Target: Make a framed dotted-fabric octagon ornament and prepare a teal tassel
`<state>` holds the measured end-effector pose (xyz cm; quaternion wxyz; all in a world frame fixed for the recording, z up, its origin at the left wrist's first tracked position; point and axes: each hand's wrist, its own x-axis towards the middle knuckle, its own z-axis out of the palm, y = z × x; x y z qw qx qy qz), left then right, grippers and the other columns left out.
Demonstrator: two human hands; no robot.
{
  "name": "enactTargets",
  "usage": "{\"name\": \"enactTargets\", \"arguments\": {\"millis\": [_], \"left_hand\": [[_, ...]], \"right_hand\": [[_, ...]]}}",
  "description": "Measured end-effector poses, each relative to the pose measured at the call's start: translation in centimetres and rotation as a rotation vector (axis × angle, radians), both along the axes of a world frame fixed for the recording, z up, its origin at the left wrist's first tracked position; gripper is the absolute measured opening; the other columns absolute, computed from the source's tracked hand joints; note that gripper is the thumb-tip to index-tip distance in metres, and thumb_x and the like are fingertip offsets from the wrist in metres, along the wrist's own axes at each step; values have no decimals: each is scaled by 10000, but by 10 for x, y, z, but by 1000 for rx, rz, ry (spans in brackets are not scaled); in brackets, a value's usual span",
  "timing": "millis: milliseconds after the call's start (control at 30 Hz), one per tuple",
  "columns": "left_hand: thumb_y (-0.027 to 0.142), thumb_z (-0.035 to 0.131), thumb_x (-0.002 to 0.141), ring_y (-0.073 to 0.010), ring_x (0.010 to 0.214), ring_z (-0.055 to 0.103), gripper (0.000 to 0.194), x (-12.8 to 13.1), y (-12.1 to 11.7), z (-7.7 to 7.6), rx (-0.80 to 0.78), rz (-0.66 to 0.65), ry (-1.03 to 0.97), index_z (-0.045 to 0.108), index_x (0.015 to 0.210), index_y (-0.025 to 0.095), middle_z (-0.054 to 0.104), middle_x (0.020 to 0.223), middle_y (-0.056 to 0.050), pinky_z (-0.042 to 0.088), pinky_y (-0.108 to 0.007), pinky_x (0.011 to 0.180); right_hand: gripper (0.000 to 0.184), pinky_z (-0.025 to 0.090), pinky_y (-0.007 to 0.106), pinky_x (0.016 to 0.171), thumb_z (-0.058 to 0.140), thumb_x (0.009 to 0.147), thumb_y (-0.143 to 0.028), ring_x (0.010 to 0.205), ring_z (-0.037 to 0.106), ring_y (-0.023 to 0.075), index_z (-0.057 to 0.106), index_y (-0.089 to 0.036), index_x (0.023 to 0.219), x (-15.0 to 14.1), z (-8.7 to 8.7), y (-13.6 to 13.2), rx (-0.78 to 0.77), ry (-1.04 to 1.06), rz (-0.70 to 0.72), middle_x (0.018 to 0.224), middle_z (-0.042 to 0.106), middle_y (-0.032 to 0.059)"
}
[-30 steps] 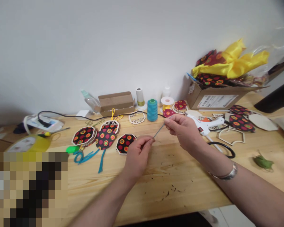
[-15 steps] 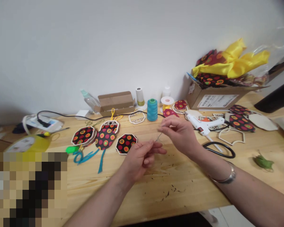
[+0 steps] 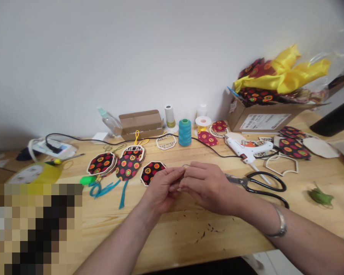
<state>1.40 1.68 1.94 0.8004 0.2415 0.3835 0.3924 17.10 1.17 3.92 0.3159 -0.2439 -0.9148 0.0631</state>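
Note:
My left hand (image 3: 161, 188) and my right hand (image 3: 206, 186) meet over the middle of the wooden table (image 3: 189, 233), fingertips pinched together on a thin thread (image 3: 185, 166) that is barely visible between them. Just behind my left hand lies an octagonal wooden piece covered in black fabric with red and orange dots (image 3: 152, 172). Black scissors (image 3: 258, 183) lie to the right of my right hand. A teal thread spool (image 3: 184, 132) stands behind my hands.
More dotted fabric pieces (image 3: 114, 162) with teal tassels (image 3: 109, 189) lie at left. A white glue gun (image 3: 248, 149) and its black cable sit at right. A cardboard box (image 3: 260, 118) with yellow and dotted fabric stands at back right. Green thread (image 3: 320, 196) lies near the right edge.
My right hand came down and left from beside the glue gun to join my left hand. The thread stretched between them has shortened, and the scissors are now uncovered.

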Motion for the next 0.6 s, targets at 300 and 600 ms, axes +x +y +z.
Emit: {"name": "enactTargets", "arguments": {"millis": [300,600], "left_hand": [[258,716,668,17,364,257,204,-1,0,-1,21,57,112,647,754,86,558,591,0,156,-132,352],[236,740,619,37,330,268,220,2,0,7,11,70,136,646,746,82,563,597,20,126,-121,338]], "right_hand": [[199,389,259,663,444,814,-91,691,472,121,587,-158,694,-5,4,-9,28,-174,172,768,590,9],[126,347,215,530,528,816,-145,616,491,83,650,-177,822,-8,4,-17,-288,-238,385,743,615,-32]]}}
